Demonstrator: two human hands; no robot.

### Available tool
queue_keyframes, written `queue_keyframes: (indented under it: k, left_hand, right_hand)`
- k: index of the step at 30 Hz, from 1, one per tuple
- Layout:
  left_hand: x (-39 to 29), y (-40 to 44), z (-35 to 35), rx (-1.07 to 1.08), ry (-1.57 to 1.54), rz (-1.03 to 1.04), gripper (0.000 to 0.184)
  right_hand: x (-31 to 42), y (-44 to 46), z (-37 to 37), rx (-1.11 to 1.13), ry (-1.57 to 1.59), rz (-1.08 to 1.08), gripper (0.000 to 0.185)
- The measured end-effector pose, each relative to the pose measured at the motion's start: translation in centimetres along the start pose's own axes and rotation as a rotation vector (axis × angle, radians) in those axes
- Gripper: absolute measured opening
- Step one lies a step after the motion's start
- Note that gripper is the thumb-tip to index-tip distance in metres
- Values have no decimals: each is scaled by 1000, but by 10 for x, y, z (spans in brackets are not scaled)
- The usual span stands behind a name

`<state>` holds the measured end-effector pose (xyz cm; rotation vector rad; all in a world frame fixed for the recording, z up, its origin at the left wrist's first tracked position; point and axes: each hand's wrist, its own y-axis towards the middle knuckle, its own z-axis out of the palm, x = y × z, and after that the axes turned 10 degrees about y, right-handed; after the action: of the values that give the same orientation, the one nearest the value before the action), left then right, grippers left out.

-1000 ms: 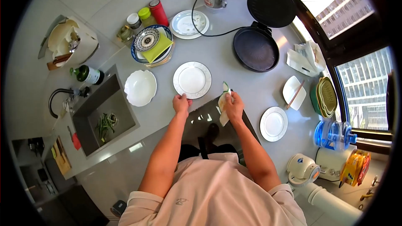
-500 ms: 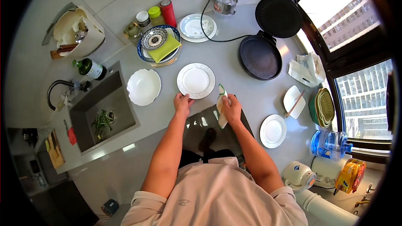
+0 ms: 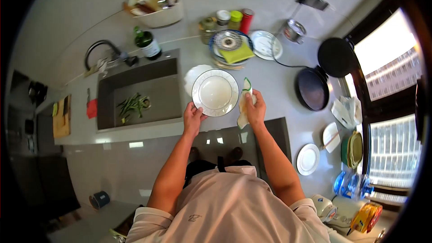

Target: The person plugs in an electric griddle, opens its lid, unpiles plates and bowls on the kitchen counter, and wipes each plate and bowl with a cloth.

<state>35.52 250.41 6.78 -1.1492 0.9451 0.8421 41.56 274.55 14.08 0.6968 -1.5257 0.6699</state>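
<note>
My left hand (image 3: 194, 118) is closed on the near-left rim of a white plate (image 3: 215, 92) with a patterned border. The plate partly covers a white scalloped bowl (image 3: 194, 74) behind it. In my right hand (image 3: 255, 109) is a bunched white cloth (image 3: 244, 106) with a green edge and a yellowish patch, just right of the plate and apart from it. Beyond the plate stands a stack of dishes (image 3: 211, 53) with a small patterned dish (image 3: 227, 40) and a yellow-green cloth (image 3: 237, 54) on top.
Left is a grey sink (image 3: 173, 76) with green vegetables (image 3: 131, 106) in it. An opened black electric pan (image 3: 312, 89), a small white plate (image 3: 308, 159) and a white bowl with chopsticks (image 3: 330, 137) stand right. Jars and a red bottle (image 3: 246, 21) line the back.
The view has swung toward the sink. My left hand has moved the plate leftward, so it now overlaps the scalloped bowl. The cloth stays in my right hand.
</note>
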Motion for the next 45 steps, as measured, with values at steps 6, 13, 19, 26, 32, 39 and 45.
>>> queue_keyframes:
  k: [6,13,19,26,32,39,45]
  left_hand:
    - [-43,-5,-127,-225,-12,159,33]
    - [-80,-7,-236,-442,262,389,28]
    - [-91,-14,-271,-499,348,468,35]
    - [-99,-14,-284,-470,239,443,38]
    - [-107,-18,-295,-484,242,433,37]
    - [-121,-33,-290,-406,218,342,33]
    - [-124,-28,-281,-502,141,380,30]
  right_hand:
    - [31,-28,151,299,-61,35,31]
    - [44,-49,311,531,148,-81,38]
    - [65,-86,386,573,90,-272,37]
    - [58,-127,402,914,4,-567,18]
    - [51,-122,392,955,-313,-918,22]
    - [72,-77,417,536,-338,-950,31]
    - [34,-87,388,500,-461,-539,19]
